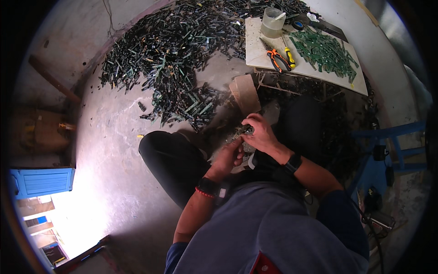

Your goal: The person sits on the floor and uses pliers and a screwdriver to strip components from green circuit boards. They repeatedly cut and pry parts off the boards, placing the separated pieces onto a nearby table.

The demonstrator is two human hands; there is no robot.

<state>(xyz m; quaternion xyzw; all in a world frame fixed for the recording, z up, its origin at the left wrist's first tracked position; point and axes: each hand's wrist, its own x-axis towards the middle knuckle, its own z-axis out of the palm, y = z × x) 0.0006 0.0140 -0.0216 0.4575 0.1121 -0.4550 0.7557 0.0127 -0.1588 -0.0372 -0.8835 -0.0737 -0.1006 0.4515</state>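
My left hand (226, 158) and my right hand (261, 134) meet in front of my lap, both with fingers closed. Between their fingertips is a small dark piece (248, 129), too small and too shaded to name. The right fingers curl over it from above, while the left thumb and fingers pinch at its lower side. Just beyond the hands a flat brown piece of cardboard (245, 93) lies at a slant. Farther off, pliers (276, 57) with orange and black handles rest on a pale board (255, 50), beside a yellow and black screwdriver (289, 55).
A large heap of narrow dark and green strips (169, 59) covers the floor ahead. The board also bears a clear plastic tub (273, 25), a dark tape roll (298, 25) and a pile of green strips (324, 52). A blue stool or frame (388, 133) stands at right.
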